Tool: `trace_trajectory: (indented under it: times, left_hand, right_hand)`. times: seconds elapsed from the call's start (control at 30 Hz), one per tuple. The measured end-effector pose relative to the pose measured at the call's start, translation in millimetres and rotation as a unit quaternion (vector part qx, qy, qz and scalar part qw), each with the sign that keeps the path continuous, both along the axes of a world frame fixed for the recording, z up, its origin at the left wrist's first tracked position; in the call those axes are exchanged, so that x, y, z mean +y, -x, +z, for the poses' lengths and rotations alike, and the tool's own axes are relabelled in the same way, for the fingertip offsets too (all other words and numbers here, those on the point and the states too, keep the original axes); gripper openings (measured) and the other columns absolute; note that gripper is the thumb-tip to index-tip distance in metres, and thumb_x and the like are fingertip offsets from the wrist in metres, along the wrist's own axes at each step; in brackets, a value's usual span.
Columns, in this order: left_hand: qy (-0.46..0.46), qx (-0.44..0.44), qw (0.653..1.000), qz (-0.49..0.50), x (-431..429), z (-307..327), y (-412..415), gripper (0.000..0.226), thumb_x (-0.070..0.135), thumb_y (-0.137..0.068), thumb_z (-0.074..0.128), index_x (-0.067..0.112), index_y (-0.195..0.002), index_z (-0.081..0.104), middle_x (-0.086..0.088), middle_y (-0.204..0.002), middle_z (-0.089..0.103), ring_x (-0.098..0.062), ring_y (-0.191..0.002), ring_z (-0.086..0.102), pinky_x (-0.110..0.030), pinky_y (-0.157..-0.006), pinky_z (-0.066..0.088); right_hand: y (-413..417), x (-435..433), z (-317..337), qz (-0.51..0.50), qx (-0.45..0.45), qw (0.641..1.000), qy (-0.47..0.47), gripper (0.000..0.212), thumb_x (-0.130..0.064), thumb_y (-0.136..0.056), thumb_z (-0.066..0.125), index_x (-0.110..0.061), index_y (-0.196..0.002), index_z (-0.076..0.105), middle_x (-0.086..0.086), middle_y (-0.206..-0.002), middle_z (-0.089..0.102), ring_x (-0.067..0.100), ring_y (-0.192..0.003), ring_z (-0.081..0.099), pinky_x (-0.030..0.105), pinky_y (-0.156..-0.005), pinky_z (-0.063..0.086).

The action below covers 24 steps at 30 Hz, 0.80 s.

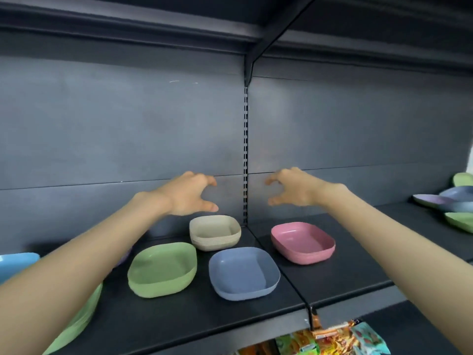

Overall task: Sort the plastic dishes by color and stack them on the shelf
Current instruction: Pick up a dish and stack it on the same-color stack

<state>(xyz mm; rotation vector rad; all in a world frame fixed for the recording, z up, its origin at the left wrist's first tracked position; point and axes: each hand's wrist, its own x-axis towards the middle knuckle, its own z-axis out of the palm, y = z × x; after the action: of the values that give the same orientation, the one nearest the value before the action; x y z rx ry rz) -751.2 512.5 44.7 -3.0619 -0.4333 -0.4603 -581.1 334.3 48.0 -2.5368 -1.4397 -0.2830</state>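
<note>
- Hovering over the shelf (332,283), the left hand (188,194) and the right hand (294,188) face each other, each grip apart with fingers curled and nothing held.
- Sorting looks partly done: just below the left grip sits a beige stack (215,233), nearer the person than that a green dish (162,269) and a blue-grey dish (243,272), and below the right grip a pink stack (303,242).
- Unsorted dishes (450,203) in green, blue and purple lie jumbled well off to the right of the right grip; I judge the next move is a reach there to fetch one and carry it to its matching colour.
- A light blue dish (18,263) and more green dishes (82,313) show beneath the left forearm, partly hidden.
- Little blocks the way; the arm must cross above the pink stack without knocking it.
- Snack packets (332,339) hang under the shelf, out of the path.
</note>
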Motion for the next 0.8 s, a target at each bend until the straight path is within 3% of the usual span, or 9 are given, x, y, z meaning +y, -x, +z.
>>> trace_trajectory:
  times: [0.17, 0.47, 0.8]
  left_hand:
    - [-0.043, -0.015, 0.998, -0.045, -63, 11, -57, 0.065, 0.044, -0.088, 0.062, 0.021, -0.142, 0.036, -0.005, -0.143, 0.043, -0.024, -0.132, 0.036, -0.037, -0.105, 0.036]
    - [-0.075, -0.028, 0.994, -0.075, -198, 3, -177, 0.068, 0.049, -0.088, 0.058, 0.022, -0.145, 0.031, -0.004, -0.142, 0.044, -0.024, -0.131, 0.038, -0.037, -0.104, 0.033]
    - [-0.069, -0.026, 0.991, -0.115, -296, 10, -293, 0.068, 0.049, -0.089, 0.057, 0.023, -0.145, 0.029, -0.001, -0.142, 0.042, -0.022, -0.131, 0.036, -0.036, -0.106, 0.032]
  right_hand:
    - [-50, -79, 11, -0.066, -0.023, 0.997, -0.017, 0.057, -0.037, -0.084, 0.067, -0.022, -0.135, 0.048, 0.013, -0.128, 0.052, 0.032, -0.114, 0.053, 0.04, -0.097, 0.044]
    - [-161, -226, 2, -0.115, -0.027, 0.993, -0.016, 0.062, -0.041, -0.085, 0.065, -0.023, -0.139, 0.041, 0.005, -0.142, 0.043, 0.029, -0.129, 0.04, 0.042, -0.103, 0.038]
    - [-268, -324, 7, -0.149, -0.031, 0.988, -0.001, 0.06, -0.041, -0.088, 0.061, -0.021, -0.14, 0.039, 0.006, -0.139, 0.043, 0.028, -0.128, 0.04, 0.041, -0.102, 0.039]
